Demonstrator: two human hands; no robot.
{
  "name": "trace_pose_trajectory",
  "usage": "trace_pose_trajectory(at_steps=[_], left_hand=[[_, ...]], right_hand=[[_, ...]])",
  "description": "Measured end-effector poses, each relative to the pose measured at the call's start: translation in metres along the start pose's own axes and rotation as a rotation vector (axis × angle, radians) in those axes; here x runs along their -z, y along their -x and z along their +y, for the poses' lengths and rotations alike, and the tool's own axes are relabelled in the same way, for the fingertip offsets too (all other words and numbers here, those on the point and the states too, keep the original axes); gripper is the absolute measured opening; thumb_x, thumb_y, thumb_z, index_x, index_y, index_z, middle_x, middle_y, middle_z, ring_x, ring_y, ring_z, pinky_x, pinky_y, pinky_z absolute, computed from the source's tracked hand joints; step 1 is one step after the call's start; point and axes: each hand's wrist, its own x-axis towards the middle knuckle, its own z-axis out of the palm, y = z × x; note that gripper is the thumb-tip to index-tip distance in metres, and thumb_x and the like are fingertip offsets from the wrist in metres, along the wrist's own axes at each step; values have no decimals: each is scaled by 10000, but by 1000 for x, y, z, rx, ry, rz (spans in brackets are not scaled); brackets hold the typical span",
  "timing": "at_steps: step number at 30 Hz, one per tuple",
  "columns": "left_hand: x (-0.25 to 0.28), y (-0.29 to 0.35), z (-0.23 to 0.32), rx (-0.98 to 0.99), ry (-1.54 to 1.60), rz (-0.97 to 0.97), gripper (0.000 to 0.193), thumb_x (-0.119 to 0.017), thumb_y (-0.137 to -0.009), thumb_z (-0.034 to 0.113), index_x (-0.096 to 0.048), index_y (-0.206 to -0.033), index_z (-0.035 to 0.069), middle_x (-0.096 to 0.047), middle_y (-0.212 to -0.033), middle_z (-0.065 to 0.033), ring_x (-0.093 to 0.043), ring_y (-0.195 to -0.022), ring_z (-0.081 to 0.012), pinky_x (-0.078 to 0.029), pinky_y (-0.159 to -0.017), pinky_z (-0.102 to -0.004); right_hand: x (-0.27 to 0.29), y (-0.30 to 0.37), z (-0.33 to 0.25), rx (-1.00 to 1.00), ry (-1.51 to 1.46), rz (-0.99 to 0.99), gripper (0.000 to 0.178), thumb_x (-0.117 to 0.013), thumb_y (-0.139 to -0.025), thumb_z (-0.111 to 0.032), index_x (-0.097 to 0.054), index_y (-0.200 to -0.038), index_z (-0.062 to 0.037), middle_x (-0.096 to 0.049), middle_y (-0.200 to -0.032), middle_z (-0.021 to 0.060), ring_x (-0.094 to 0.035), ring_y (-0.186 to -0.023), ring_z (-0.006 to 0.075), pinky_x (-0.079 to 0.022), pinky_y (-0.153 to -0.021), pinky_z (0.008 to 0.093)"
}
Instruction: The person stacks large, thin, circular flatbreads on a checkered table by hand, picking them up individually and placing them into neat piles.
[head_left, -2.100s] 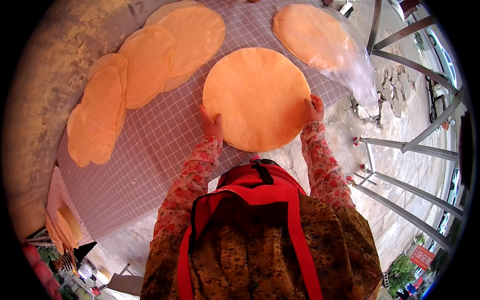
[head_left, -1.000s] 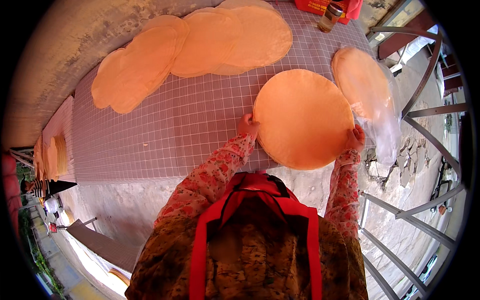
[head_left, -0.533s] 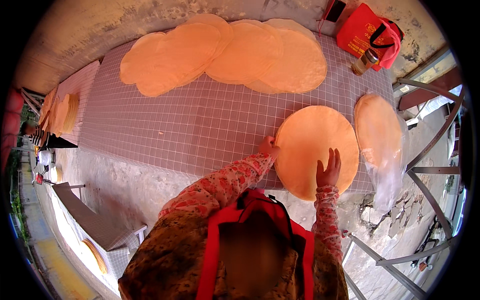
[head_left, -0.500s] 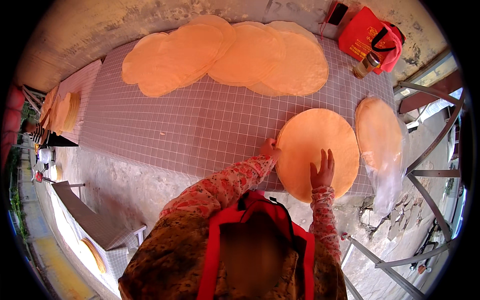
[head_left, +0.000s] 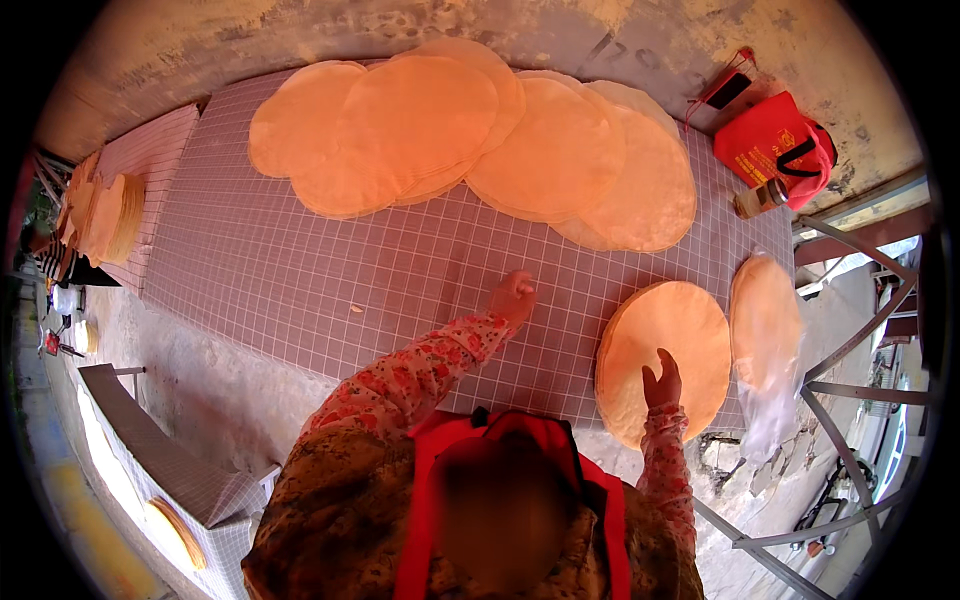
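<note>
Off the lower-right round stack (head_left: 662,315) swings our left hand (head_left: 514,297), fingers curled mid-frame, our right hand (head_left: 662,382) splayed over that stack.

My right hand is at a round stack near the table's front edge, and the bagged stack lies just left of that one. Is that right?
Not quite: the bagged stack lies to the right of the round stack, as the head view shows. Your right hand is indeed at the round stack.

A stained, weathered wall (head_left: 560,40) borders the far side of the grid-covered table (head_left: 300,240); the concrete floor (head_left: 225,375) is rough; metal bars (head_left: 868,394) stand at right; a second table (head_left: 165,450) stands lower left.
</note>
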Motion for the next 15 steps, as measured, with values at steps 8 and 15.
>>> trace_pose_trajectory(at_steps=[8, 15], left_hand=[[177, -141, -71, 135, 538, 554, 187, -571, -761, 46, -535, -940, 8, -551, -852, -57, -523, -764, -137, -440, -643, -249], [268, -193, -131, 135, 1262, 105, 184, -591, -786, 103, -501, -889, -20, -518, -764, -63, -515, -642, -144, -467, -550, -245]], right_hand=[[-78, -216, -124, -628, -1127, 139, 311, -638, -785, -144, -559, -1083, -102, -610, -961, 47, -584, -901, 179, -471, -746, 323], [-113, -302, -191, -949, -1261, 28, 279, -612, -843, -177, -546, -1094, -76, -603, -1021, 54, -581, -934, 194, -499, -770, 318]])
